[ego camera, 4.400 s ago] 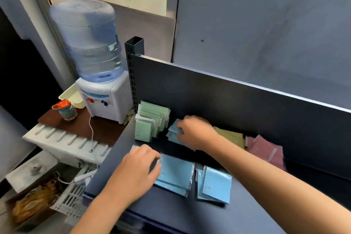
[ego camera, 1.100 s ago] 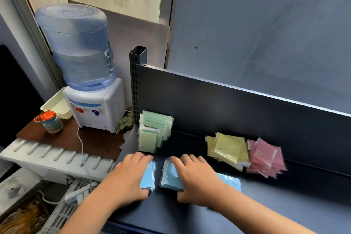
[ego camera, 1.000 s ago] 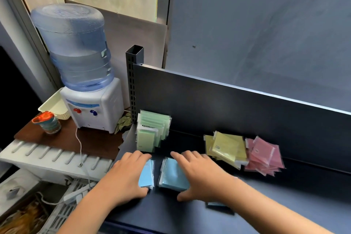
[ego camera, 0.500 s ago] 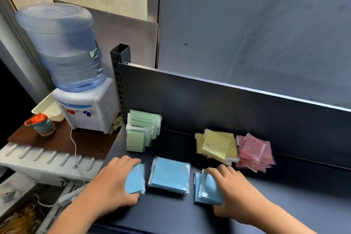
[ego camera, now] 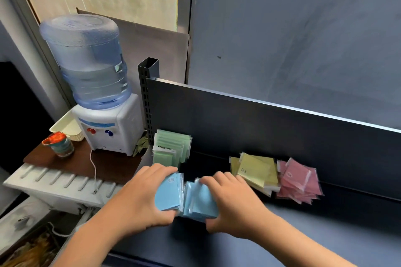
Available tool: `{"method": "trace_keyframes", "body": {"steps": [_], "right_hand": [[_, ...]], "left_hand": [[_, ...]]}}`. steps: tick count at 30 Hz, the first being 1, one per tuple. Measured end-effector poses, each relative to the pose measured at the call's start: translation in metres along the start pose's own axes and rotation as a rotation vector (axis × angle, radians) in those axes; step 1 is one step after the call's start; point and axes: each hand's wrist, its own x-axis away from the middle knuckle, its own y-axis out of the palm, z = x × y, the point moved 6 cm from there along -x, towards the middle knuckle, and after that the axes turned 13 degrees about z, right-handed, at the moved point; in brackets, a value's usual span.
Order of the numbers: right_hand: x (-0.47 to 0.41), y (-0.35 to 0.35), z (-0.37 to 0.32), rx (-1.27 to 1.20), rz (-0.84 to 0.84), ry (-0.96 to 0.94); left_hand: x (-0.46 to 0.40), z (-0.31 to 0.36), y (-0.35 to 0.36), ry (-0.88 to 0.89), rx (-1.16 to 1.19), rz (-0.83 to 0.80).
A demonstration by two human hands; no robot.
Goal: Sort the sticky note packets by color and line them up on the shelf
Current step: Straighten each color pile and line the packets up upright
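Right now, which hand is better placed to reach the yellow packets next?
Right, probably. The right hand grips the blue packets just beside the yellow packets; the left hand, gripping the other blue bunch, sits nearer the green packets, so it would have to cross over.

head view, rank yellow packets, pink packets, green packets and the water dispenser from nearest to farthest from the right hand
From the right hand:
1. yellow packets, just beyond its fingers, to the right
2. pink packets, farther right
3. green packets, back left corner
4. water dispenser, off the shelf, left
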Motion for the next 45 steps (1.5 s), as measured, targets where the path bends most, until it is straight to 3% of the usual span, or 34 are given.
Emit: {"method": "trace_keyframes", "body": {"steps": [4, 13, 20, 25, 31, 36, 45], "right_hand": [[-0.004, 0.022, 0.002, -0.109, -0.025, 0.0], [0.049, -0.033, 0.068, -0.392, -0.026, 0.293], [0.008, -0.016, 0.033, -0.333, -0.019, 0.181], [-0.04, -0.024, 0.011, -0.148, -0.003, 0.028], [-0.053, -0.007, 0.011, -0.208, -0.318, 0.028], [-0.05, 0.002, 0.023, -0.195, -0.439, 0.178], [-0.058, 0.012, 0.02, -0.233, -0.547, 0.254]], "left_hand": [[-0.008, 0.012, 0.012, 0.029, 0.013, -0.039], [-0.023, 0.059, 0.068, 0.08, -0.144, -0.169], [-0.004, 0.037, 0.056, -0.09, -0.154, -0.172], [0.021, 0.01, 0.052, -0.428, -0.107, -0.257], [0.028, 0.018, 0.075, -0.444, -0.079, -0.297], [0.025, 0.011, 0.088, -0.513, -0.027, -0.169], [0.031, 0.011, 0.091, -0.423, -0.058, -0.02]]}}
